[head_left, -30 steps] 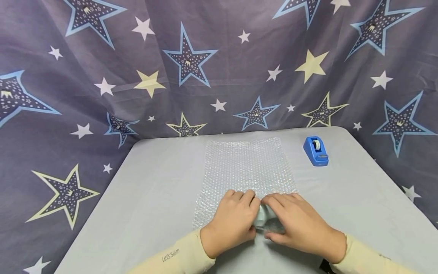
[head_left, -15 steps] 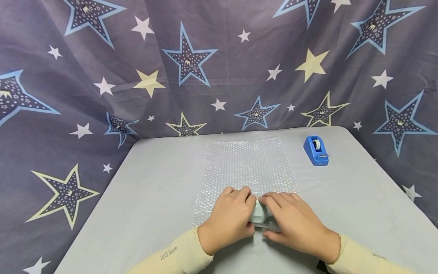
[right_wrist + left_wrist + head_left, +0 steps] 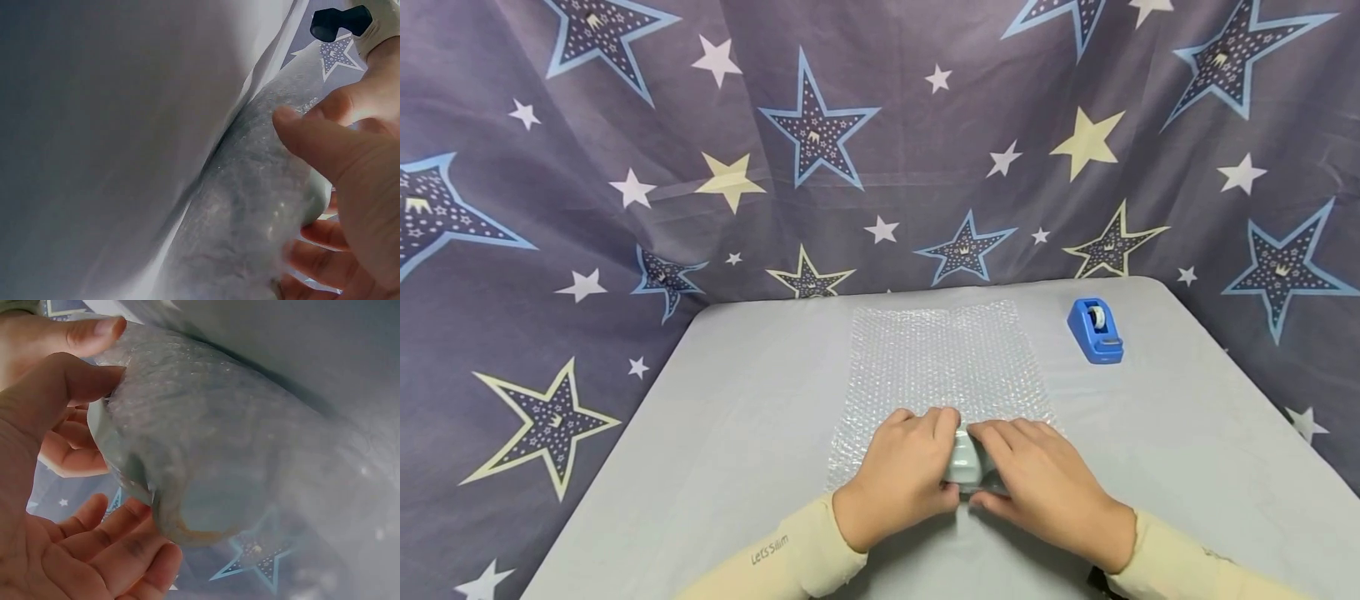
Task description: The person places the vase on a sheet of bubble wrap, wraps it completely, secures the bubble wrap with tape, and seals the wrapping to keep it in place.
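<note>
A pale green, glossy, rounded object (image 3: 964,467) sits between both hands near the front middle of the table, partly covered by the near end of a bubble wrap sheet (image 3: 943,358). My left hand (image 3: 901,467) grips its left side, thumb on the near side and fingers curled over the far side. From the right, my right hand (image 3: 1051,483) holds the wrapped part the same way. In the left wrist view, the bubble wrap (image 3: 200,400) lies over the object (image 3: 115,440), and a brownish edge shows through it. Its full shape is hidden by hands and wrap.
A blue tape dispenser (image 3: 1095,331) with a roll in it stands at the back right of the grey-white covered table (image 3: 737,400). Behind and beside the table hangs a dark star-patterned cloth (image 3: 865,75). The rest of the wrap lies flat beyond the hands.
Both hands have shifted slightly left, the right one coming closer to the left. The green object between them has turned a little and moved left. The wrap's far part stays flat.
</note>
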A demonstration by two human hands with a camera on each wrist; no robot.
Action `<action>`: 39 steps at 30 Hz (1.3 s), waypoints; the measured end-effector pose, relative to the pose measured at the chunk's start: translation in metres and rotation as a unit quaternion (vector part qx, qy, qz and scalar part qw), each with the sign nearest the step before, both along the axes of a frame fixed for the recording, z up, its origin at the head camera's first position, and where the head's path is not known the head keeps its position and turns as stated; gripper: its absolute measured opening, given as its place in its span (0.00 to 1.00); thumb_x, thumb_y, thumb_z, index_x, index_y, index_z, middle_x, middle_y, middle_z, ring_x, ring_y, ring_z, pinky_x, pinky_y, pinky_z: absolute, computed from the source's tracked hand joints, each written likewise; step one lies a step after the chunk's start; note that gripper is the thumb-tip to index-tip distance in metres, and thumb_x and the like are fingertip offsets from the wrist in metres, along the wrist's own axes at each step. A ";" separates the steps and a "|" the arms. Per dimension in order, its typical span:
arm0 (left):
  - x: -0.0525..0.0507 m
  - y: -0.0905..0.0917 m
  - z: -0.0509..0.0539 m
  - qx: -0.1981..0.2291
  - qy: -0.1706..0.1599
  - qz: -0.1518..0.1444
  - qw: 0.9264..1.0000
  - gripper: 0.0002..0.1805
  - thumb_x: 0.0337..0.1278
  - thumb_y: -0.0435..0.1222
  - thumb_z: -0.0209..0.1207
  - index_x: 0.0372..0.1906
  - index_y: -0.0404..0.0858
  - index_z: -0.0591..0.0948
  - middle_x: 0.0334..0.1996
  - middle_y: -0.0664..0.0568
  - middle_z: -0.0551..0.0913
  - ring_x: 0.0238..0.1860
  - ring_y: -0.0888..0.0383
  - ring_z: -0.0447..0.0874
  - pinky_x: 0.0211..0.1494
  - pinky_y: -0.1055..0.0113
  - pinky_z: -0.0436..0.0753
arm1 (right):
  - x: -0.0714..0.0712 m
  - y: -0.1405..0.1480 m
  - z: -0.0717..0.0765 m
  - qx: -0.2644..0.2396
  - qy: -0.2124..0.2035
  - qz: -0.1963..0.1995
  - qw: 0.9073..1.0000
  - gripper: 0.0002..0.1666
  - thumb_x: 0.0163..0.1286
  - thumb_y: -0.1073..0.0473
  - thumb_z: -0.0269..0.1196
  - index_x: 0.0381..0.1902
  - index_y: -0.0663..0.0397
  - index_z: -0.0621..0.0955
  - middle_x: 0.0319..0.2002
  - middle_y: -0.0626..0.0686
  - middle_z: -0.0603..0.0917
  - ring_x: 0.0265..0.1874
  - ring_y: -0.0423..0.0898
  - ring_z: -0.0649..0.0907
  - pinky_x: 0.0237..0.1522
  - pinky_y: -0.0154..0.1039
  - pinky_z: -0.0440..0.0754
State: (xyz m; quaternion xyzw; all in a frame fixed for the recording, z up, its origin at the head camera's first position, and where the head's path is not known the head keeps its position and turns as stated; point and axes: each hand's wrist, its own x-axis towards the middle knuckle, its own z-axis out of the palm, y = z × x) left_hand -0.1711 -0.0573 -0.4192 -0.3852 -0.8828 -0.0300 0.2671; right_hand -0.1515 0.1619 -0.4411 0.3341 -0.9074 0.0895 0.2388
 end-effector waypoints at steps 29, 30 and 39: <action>0.009 -0.006 0.003 -0.033 -0.012 0.013 0.999 0.42 0.26 0.61 0.81 0.47 0.43 0.76 0.47 0.55 0.82 0.46 0.56 0.85 0.47 0.59 0.76 | -0.007 0.001 0.006 0.002 -0.005 -0.014 1.000 0.39 0.54 0.35 0.77 0.56 0.49 0.80 0.40 0.47 0.90 0.40 0.47 0.87 0.47 0.50 0.79; 0.009 -0.006 0.003 -0.038 -0.011 0.016 0.999 0.42 0.26 0.61 0.82 0.48 0.43 0.76 0.47 0.55 0.82 0.46 0.56 0.85 0.47 0.59 0.76 | -0.007 0.001 0.006 0.003 -0.005 -0.015 1.000 0.39 0.54 0.35 0.77 0.56 0.49 0.80 0.39 0.47 0.90 0.40 0.47 0.87 0.47 0.50 0.79; 0.007 -0.004 -0.001 -0.038 0.010 0.030 0.999 0.35 0.31 0.55 0.82 0.46 0.44 0.78 0.44 0.56 0.84 0.40 0.58 0.84 0.42 0.62 0.74 | -0.008 0.001 0.007 0.009 -0.009 -0.019 1.000 0.38 0.53 0.35 0.77 0.56 0.47 0.80 0.36 0.45 0.89 0.38 0.48 0.88 0.45 0.50 0.78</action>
